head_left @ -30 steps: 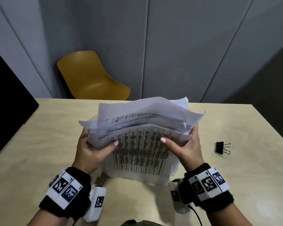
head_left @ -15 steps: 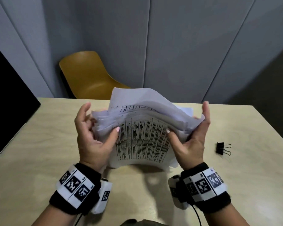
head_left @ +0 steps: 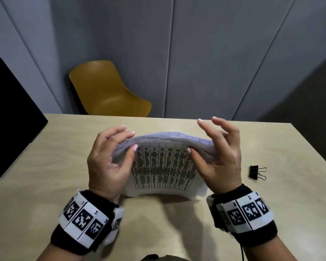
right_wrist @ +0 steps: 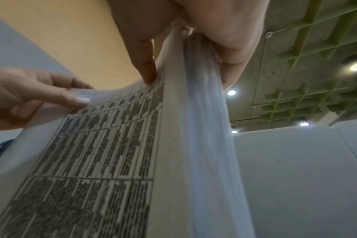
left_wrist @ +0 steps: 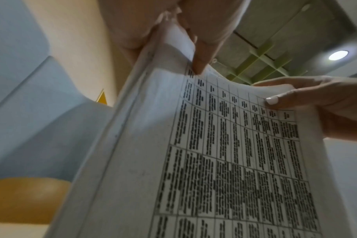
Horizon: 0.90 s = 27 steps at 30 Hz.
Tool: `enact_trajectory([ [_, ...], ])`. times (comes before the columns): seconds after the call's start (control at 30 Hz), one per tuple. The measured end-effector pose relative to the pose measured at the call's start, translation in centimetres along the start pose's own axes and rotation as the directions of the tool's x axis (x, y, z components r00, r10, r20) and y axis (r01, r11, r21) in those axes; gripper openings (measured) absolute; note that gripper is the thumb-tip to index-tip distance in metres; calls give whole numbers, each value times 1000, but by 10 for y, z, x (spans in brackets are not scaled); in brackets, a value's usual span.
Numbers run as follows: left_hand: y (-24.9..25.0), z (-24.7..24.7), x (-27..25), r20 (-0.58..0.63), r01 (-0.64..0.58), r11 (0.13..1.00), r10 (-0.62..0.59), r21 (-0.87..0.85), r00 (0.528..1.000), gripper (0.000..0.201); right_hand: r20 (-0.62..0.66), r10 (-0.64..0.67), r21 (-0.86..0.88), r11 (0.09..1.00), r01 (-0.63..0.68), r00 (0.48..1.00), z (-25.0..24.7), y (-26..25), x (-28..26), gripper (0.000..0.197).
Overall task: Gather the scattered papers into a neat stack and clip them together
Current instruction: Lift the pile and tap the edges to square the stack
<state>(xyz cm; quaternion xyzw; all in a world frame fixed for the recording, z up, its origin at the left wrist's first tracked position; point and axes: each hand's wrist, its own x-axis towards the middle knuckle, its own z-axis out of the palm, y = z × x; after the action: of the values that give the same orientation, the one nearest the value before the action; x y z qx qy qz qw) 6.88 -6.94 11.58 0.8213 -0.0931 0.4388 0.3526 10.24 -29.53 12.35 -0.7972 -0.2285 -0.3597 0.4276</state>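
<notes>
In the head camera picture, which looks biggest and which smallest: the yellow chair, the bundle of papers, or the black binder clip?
1. Bundle of papers and yellow chair: they look about alike, and the papers are nearer the camera, so I won't rank them.
2. Black binder clip: plainly the smallest.

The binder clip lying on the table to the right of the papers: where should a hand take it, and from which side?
Probably by its black body, from above with the right hand, which is nearest. The binder clip lies flat on the table, clear of the papers, wire handles pointing right, away from the stack.
</notes>
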Motion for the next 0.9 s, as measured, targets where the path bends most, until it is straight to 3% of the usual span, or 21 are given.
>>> enact_trajectory([
  [0.07,-2,-2,-2,0,14,1000,-14,-20,1000,23,10,155,128,980,-155,988,0,12,-4,68],
  [0.13,-4,-2,-1,19,81,991,-80,-110,997,41,159,401,356,829,-431,902,0,28,-10,83],
  [0.17,-6,-2,-1,46,160,969,-154,-189,987,57,270,461,431,727,-534,846,1,36,-13,83],
  [0.23,-15,1,-5,161,377,864,-342,-334,926,83,419,528,409,617,-673,739,5,46,-22,60],
  [0.3,-15,7,-11,300,566,737,-481,-370,824,70,447,569,392,569,-722,691,14,49,-29,25],
  [0.33,-12,11,-13,316,608,706,-520,-364,793,50,428,572,404,572,-714,700,19,48,-33,20],
  [0.4,-5,16,-16,271,623,687,-561,-374,782,29,362,562,412,619,-668,744,24,41,-36,41],
  [0.5,-2,18,-11,202,560,690,-533,-458,822,30,293,562,465,623,-629,774,21,35,-33,10],
  [0.6,-8,16,-10,223,525,707,-480,-474,848,52,274,506,495,655,-571,818,18,32,-31,47],
  [0.67,-5,14,-11,241,514,681,-460,-522,855,72,280,492,503,656,-563,824,18,24,-30,60],
  [0.77,0,17,-9,185,497,613,-500,-614,846,63,250,443,510,696,-506,861,22,12,-28,54],
  [0.83,0,18,-6,100,476,591,-555,-651,826,57,149,440,496,742,-452,886,21,9,-25,68],
  [0.9,2,20,-1,41,470,630,-572,-619,819,59,35,370,428,834,-349,928,21,6,-19,84],
])
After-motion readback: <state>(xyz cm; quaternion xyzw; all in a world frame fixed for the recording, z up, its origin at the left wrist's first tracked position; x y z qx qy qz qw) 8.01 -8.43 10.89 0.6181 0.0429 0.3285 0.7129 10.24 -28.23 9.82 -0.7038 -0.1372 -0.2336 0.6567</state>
